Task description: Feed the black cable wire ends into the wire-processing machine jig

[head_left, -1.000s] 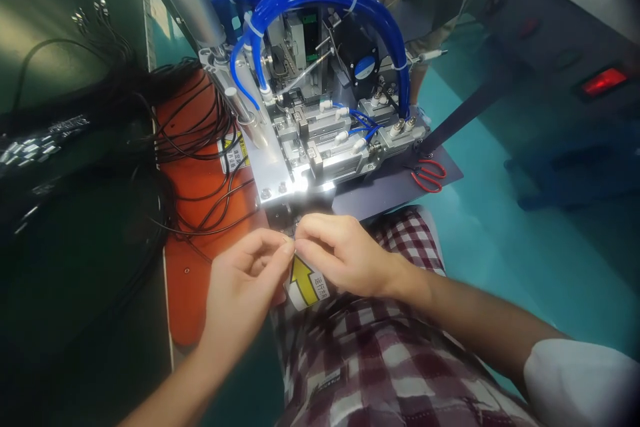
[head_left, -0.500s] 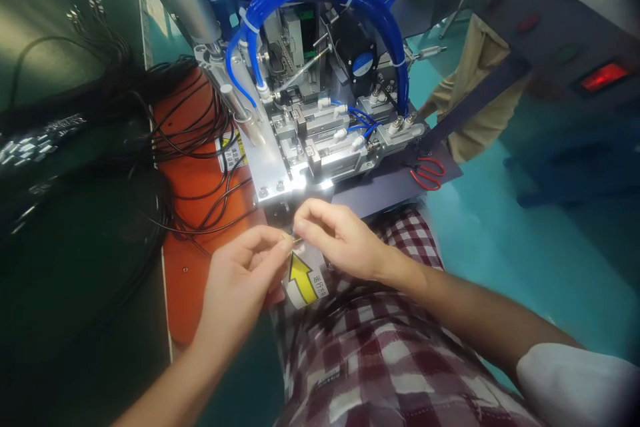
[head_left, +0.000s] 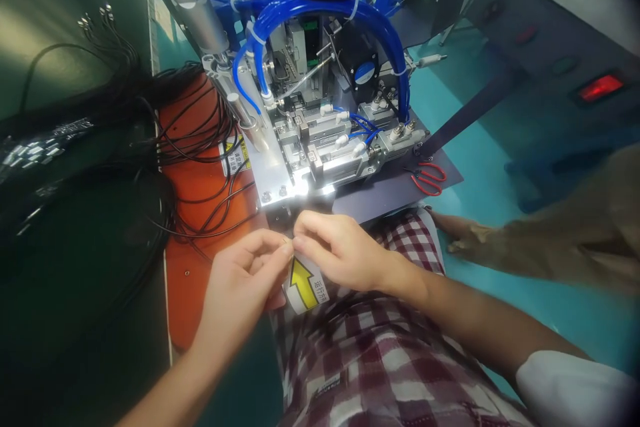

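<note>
My left hand [head_left: 243,280] is closed in a pinch, thumb against forefinger. My right hand [head_left: 345,250] pinches too, its fingertips meeting those of the left. A sliver of something thin and pale shows at the fingertips, too small to name. Both hands are in front of the machine [head_left: 320,153], just above a white label with a yellow arrow [head_left: 304,283]. The machine has metal slides, white fittings and a bright light at its near edge.
Black cables [head_left: 200,147] lie over an orange board [head_left: 195,307] and the dark green table at left. Blue air hoses [head_left: 400,47] arch over the machine. Red-handled cutters [head_left: 429,179] rest on its grey base. A control box with a lit red switch [head_left: 601,88] stands right; a person's trouser leg [head_left: 545,247] is near.
Both hands stay pinched together, and the thin thing between them shows less. The other person's leg has come nearer on the right. The view has shifted slightly.
</note>
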The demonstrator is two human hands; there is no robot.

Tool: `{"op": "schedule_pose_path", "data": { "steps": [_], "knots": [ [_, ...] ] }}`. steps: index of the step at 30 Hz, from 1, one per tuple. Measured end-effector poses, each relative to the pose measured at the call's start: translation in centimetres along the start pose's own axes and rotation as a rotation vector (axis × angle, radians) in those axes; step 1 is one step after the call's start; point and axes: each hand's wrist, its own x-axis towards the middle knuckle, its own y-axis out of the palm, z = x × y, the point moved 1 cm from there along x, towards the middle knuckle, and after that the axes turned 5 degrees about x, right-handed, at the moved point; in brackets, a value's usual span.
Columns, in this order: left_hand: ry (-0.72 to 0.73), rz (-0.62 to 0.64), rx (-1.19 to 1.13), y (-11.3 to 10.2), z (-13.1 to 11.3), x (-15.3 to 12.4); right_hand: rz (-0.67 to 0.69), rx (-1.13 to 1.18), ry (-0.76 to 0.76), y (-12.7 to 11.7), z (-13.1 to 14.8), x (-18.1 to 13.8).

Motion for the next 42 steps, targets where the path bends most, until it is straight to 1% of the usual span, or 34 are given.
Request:
{"op": "schedule_pose_path", "data": {
  "steps": [2, 5, 6, 8, 10, 12, 14, 15, 17, 21, 24, 29, 32, 42],
  "knots": [
    [-0.004, 0.050, 0.015, -0.1, -0.1, 0.1, 0.024, 0.020, -0.063, -0.1, -0.1, 0.1],
    [-0.016, 0.127, 0.033, 0.0, -0.4, 0.2, 0.032, 0.156, -0.059, -0.1, -0.9, 0.1],
    [-0.009, 0.127, 0.048, 0.0, -0.5, 0.2, 0.021, 0.218, -0.043, -0.1, -1.2, 0.1],
    [0.060, 0.072, 0.108, 0.2, -0.6, 0.2, -0.011, 0.343, -0.013, 0.0, -1.9, 0.2],
    [0.222, -0.023, 0.220, 0.2, -0.6, 0.3, -0.061, 0.445, -0.001, 0.0, -2.6, 0.3],
    [0.469, -0.096, 0.398, 0.1, -0.5, 0.6, -0.113, 0.509, 0.008, 0.0, -3.3, 0.5],
    [0.714, -0.129, 0.600, 0.0, -0.3, 1.1, -0.148, 0.546, 0.032, 0.1, -4.2, 0.7],
    [0.809, -0.135, 0.690, -0.1, -0.1, 1.3, -0.158, 0.562, 0.052, 0.2, -4.6, 0.7],
    [0.917, -0.126, 0.815, -0.4, 0.3, 1.8, -0.166, 0.593, 0.090, 0.5, -5.3, 0.9],
    [0.947, -0.093, 0.945, -0.7, 1.1, 2.4, -0.182, 0.619, 0.106, 1.3, -6.2, 1.0],
    [0.954, -0.118, 0.993, -0.8, 1.6, 2.6, -0.207, 0.606, 0.114, 1.7, -6.3, 1.0],
    [0.949, -0.152, 0.993, -0.7, 2.0, 2.8, -0.285, 0.527, 0.152, 2.1, -6.2, 0.8],
    [0.947, -0.154, 0.985, -0.5, 2.1, 2.8, -0.305, 0.495, 0.155, 2.3, -6.2, 0.8],
    [0.959, -0.152, 1.095, -0.6, 2.1, 2.6, -0.360, 0.521, 0.164, 2.8, -6.2, 0.8]
  ]
}}
